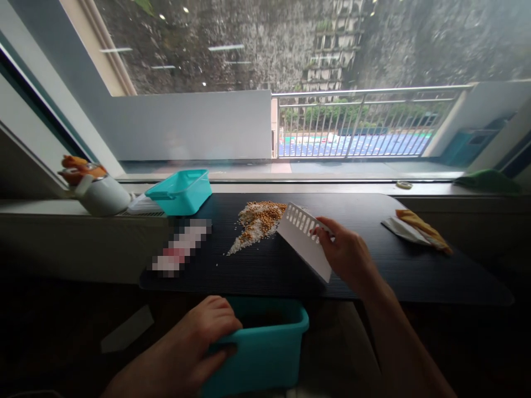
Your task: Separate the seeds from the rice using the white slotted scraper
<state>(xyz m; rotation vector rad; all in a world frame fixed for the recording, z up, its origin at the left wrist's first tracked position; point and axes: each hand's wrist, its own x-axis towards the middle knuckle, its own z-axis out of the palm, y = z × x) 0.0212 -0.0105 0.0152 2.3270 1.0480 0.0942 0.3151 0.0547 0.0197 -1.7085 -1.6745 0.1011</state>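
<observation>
My right hand (346, 254) grips a white perforated plastic panel (305, 237) and holds it tilted against the black tabletop (373, 260), just right of a pile of mixed yellow and white grains (258, 221). My left hand (194, 348) is wrapped over the rim of a teal plastic bin (269, 342) held below the table's near edge. The inside of that bin is dark and I cannot see what it contains.
A second teal bin (180, 192) stands at the table's back left beside a grey mug with orange items (97, 190) on the sill. A blurred-out flat object (182, 247) lies left of the grains. A wrapper with a brown snack (417, 226) lies at right.
</observation>
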